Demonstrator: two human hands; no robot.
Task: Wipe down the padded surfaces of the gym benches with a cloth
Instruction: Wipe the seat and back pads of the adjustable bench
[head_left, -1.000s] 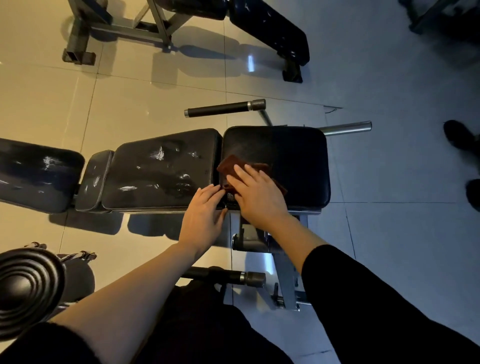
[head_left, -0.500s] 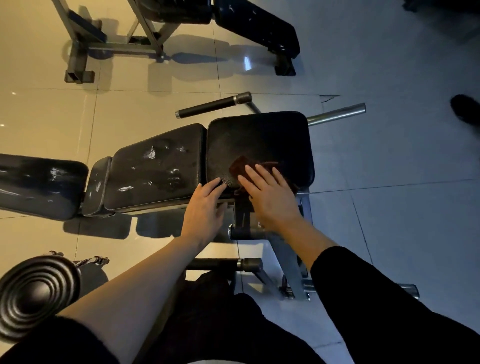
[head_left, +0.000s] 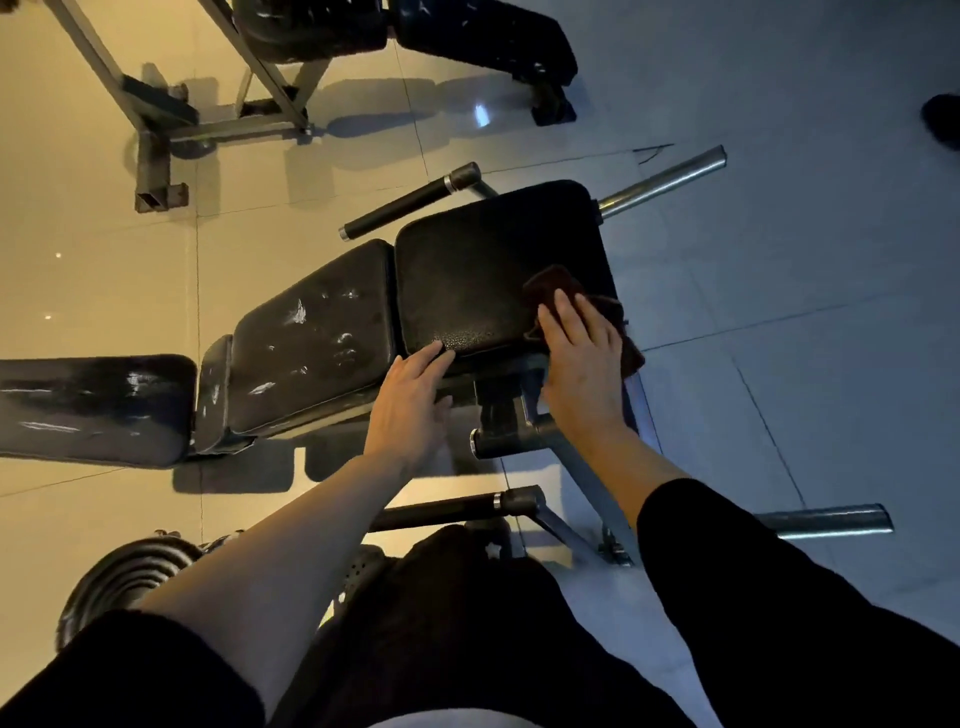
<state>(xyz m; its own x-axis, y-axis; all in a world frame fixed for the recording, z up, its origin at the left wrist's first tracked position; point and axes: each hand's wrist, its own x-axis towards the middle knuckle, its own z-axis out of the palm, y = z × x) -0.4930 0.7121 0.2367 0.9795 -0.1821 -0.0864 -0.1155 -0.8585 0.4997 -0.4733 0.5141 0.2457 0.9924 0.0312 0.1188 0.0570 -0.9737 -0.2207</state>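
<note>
A black padded gym bench lies across the middle of the head view: a square seat pad (head_left: 488, 270), a scuffed back pad (head_left: 311, 343) to its left and a further pad (head_left: 93, 410) at the far left. My right hand (head_left: 582, 358) presses a dark brown cloth (head_left: 556, 286) flat onto the seat pad's near right corner; part of the cloth hangs over the right edge. My left hand (head_left: 410, 400) rests with straight fingers on the near edge of the seat pad, holding nothing.
Metal bars (head_left: 660, 182) and foam-gripped handles (head_left: 405, 205) stick out around the seat. A second bench (head_left: 483, 36) with a steel frame (head_left: 156, 150) stands behind. Weight plates (head_left: 124, 582) lie at the lower left. A dark shoe (head_left: 943, 124) shows at the right edge.
My right hand has slid the cloth rightward across the seat pad to its near right corner. My left hand stayed on the pad's near edge. The camera has shifted.
</note>
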